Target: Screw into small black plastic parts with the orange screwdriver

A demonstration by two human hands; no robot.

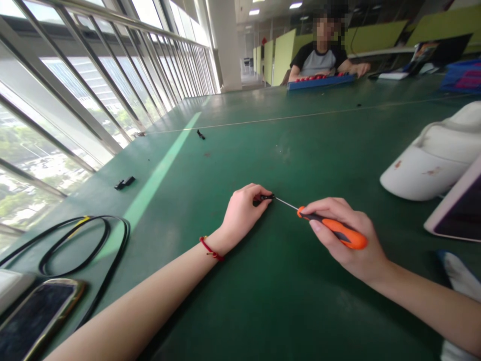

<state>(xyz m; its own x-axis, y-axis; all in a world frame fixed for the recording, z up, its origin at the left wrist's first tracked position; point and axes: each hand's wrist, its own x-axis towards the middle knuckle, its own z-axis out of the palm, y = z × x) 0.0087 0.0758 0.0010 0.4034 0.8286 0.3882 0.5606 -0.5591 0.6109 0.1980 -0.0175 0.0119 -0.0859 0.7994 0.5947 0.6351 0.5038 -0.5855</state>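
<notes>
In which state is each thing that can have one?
Small black part: pinched in the left hand
Orange-and-black screwdriver: in the right hand, tip at that part
Black cable: loosely looped
Gold-edged phone: screen dark
Pale-framed device: screen dark
White ceiling lights: lit
Two small black pieces: lying loose

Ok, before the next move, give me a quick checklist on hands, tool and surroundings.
1. Left hand steadying the small black part: ok, pinched between thumb and fingers.
2. Right hand on the screwdriver: ok, wrapped around its orange and dark handle.
3. Screwdriver tip seated in the part: cannot tell; the shaft reaches the part's end, but the contact is too small to see.
4. Black cable clear of the left forearm: cannot tell; in the picture it runs down to the forearm's edge.
5. White container clear of the right hand: ok, it sits apart, farther right.
</notes>
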